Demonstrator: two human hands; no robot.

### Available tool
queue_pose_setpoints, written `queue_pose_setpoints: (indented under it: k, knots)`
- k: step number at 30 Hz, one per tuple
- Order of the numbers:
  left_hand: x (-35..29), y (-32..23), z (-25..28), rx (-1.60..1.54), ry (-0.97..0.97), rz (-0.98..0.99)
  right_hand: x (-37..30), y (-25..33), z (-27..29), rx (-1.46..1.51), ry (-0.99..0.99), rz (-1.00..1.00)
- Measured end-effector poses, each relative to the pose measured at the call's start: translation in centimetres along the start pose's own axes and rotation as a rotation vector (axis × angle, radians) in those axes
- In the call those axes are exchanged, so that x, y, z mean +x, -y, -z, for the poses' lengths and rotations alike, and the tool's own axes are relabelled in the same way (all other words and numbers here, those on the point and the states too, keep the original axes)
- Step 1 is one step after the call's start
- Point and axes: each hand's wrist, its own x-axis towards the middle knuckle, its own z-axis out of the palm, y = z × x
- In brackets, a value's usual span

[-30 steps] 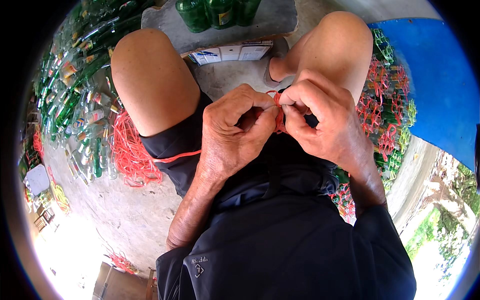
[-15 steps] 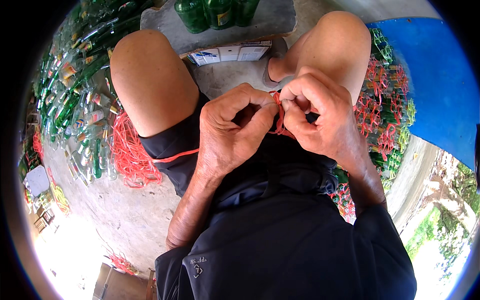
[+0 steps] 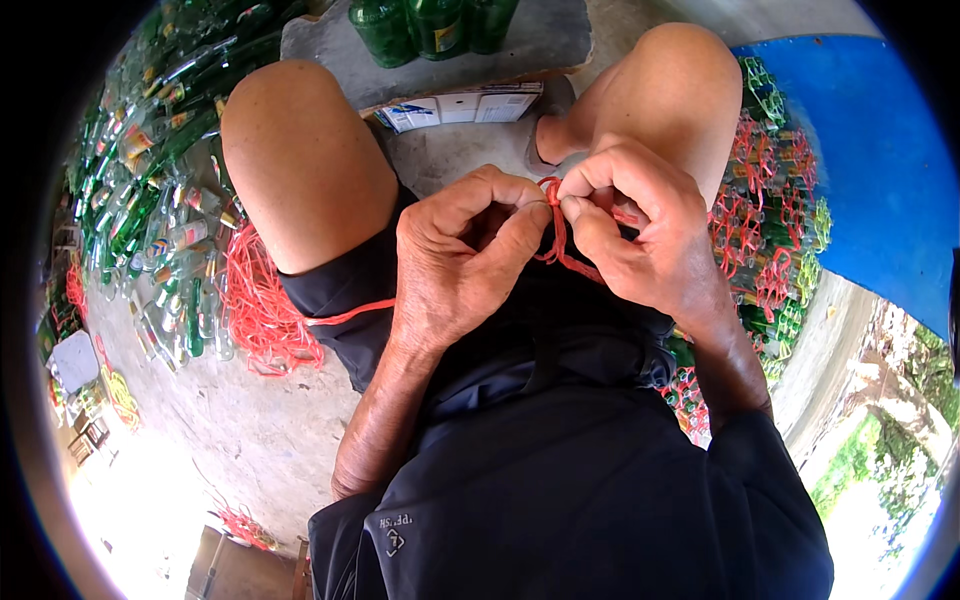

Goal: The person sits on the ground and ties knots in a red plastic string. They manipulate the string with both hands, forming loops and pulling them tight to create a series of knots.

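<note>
Between my knees, a red plastic cord (image 3: 558,238) is pinched at a small knot or crossing, with a loop hanging below it. My left hand (image 3: 455,255) is closed, its thumb and forefinger pressed together at the left side of the knot. From the right, my right hand (image 3: 655,235) pinches the same cord with thumb and forefinger. Part of the cord shows inside the curl of the right fingers. One red strand (image 3: 352,311) crosses my left thigh toward a tangled heap of red cord (image 3: 262,305) on the floor.
Three green bottles (image 3: 436,28) stand on a grey slab (image 3: 325,55) ahead, over a printed carton (image 3: 460,108). Many glass bottles (image 3: 165,235) lie piled at left. At right are rows of cord-tied bottles (image 3: 765,230) beside a blue panel (image 3: 870,150).
My fingertips have drawn slightly apart around the knot. More of the red cord and its hanging loop shows between and below them. My legs and the bottles have stayed still.
</note>
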Motion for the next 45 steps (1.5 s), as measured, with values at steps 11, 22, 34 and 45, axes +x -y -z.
queue_pose_setpoints:
  k: [11, 22, 34, 45]
  knots:
    - [-0.1, 0.0, -0.1, 0.132, -0.027, -0.041, -0.1, 0.2, -0.4, -0.087, 0.005, 0.067]
    - [-0.3, -0.4, 0.4, 0.273, 0.001, -0.076, 0.0, -0.3, -0.9, -0.064, -0.026, 0.064]
    - [-0.3, 0.4, 0.5, 0.203, 0.019, -0.058, -0.6, 0.0, -0.7, 0.066, 0.013, -0.056]
    - [-0.2, -0.8, -0.1, 0.359, -0.011, -0.107, -0.1, 0.5, 0.2, -0.096, 0.09, 0.036]
